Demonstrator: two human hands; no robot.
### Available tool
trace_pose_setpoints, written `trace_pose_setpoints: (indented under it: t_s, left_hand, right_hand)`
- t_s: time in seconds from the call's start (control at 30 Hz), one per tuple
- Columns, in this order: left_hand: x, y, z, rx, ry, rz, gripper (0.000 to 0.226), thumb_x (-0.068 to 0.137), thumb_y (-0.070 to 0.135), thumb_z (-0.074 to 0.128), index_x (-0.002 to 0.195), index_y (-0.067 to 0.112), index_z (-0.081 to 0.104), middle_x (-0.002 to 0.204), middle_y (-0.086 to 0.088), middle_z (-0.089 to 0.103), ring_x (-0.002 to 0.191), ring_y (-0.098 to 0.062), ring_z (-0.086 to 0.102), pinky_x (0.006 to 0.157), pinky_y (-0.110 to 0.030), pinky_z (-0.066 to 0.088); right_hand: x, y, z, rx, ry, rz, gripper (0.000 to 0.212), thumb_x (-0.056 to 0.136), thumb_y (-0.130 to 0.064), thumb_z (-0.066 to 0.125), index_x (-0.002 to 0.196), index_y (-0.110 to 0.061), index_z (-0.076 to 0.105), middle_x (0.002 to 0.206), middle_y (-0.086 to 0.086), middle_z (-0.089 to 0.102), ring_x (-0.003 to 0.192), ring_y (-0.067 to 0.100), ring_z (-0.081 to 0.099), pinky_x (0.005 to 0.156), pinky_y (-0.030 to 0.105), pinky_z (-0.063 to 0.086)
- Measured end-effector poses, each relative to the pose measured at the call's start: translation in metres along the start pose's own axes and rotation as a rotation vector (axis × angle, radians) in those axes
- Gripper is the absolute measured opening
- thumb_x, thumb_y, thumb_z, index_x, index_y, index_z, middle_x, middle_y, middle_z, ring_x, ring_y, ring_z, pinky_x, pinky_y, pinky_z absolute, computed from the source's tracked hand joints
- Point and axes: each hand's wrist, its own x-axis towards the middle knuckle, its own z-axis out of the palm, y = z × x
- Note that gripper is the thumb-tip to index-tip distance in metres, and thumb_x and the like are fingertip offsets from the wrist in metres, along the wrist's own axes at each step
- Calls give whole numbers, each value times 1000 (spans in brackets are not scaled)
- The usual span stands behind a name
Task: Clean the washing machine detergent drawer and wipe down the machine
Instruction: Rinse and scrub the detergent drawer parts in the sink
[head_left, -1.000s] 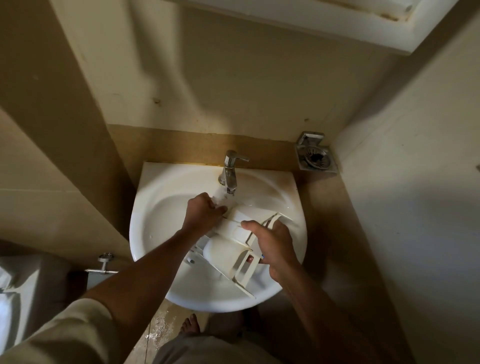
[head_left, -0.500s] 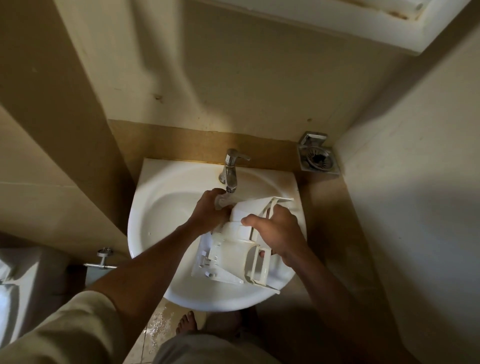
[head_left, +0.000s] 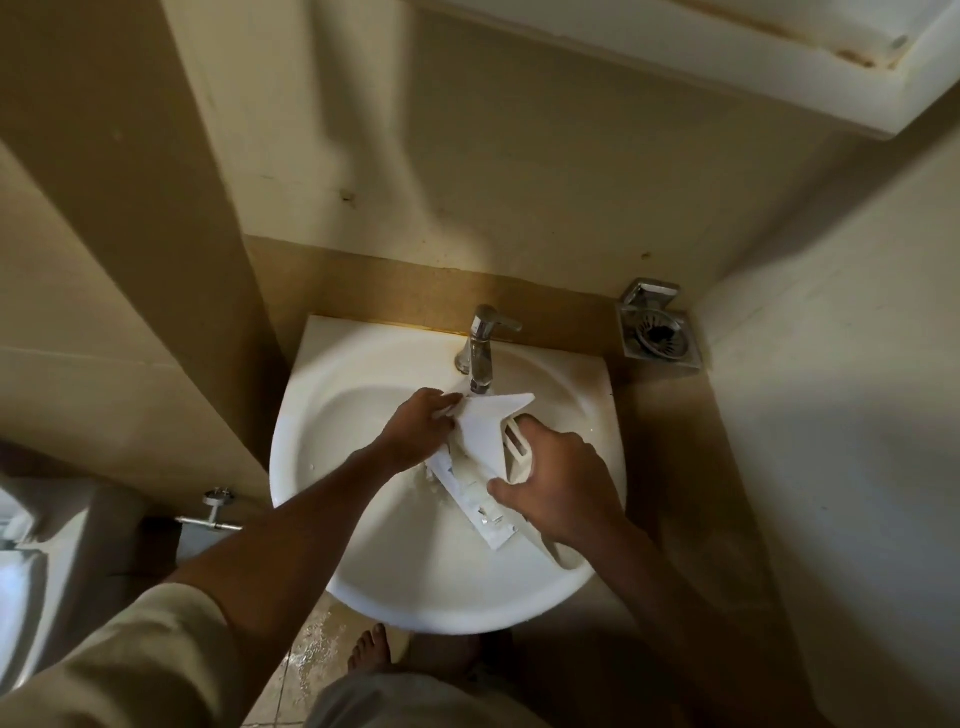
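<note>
Head view: looking straight down over a white basin (head_left: 363, 551) set in a beige tiled corner.
Detergent drawer (head_left: 480, 439): white plastic, held up over the middle of the bowl, tilted, its pointed upper end right under the spout and its long flat end slanting down toward the basin's near right rim.
Left hand (head_left: 418, 428): at the drawer's upper left side, fingers curled and gripping the plastic just below the spout.
Right hand (head_left: 558, 480): on the drawer's right side, thumb pressed on the flat strip, fingers wrapped round the open frame; a firm grip.
Tap (head_left: 483, 353): chrome, single lever, at the back of the basin, spout just above the drawer's tip; whether water is running I cannot tell.
Bowl under the drawer: white flecks beside the left wrist, water or suds, too blurred to tell.
Metal holder (head_left: 657, 332): square, on the wall to the right of the basin.
Valve (head_left: 213, 512): chrome, low on the left wall.
Floor: wet tiles below the basin, a bare foot (head_left: 370, 649) on them.
Sleeve (head_left: 130, 665): pale, on the left arm.
</note>
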Motion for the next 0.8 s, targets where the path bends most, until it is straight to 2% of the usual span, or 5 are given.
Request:
trace_pose_setpoints:
  t_s: [0.13,0.23,0.5,0.63,0.8]
  left_hand:
    - [2,0,-4,-300,71,-54,32,99,9,47,119,10,73,120,-5,67,94,-13,63,81,-19,52]
    - [8,5,-6,-408,263,-145,28,93,12,52,82,2,75,86,-12,74,73,-19,63,63,-23,48]
    - [13,9,-1,-160,240,-119,43,99,13,46,56,5,44,54,-8,39,61,-26,40,62,-32,31]
    - [12,7,4,-242,293,-117,34,97,22,57,73,-3,56,69,-16,55,68,-29,52,65,-36,42]
    - [9,-1,-5,-338,183,-114,33,77,19,85,98,14,60,103,-6,67,91,-26,64,82,-41,54]
  right_hand:
    - [-7,3,2,-25,5,-48,50,72,-48,75,114,-29,56,100,-8,71,93,25,66,72,31,48]
    - [-11,2,3,-58,12,-64,51,74,-48,74,119,-31,56,108,-8,71,97,25,65,75,32,47]
    - [-14,-3,5,-162,15,-67,43,81,-37,71,120,-33,54,121,-11,63,105,21,65,79,34,51]
    - [-13,1,3,-249,-17,-159,45,81,-31,71,121,-31,52,120,-10,58,103,23,64,78,36,54]
    - [-9,8,-6,-365,-132,-337,50,80,-19,71,127,-24,54,134,-2,54,111,27,59,86,41,52]
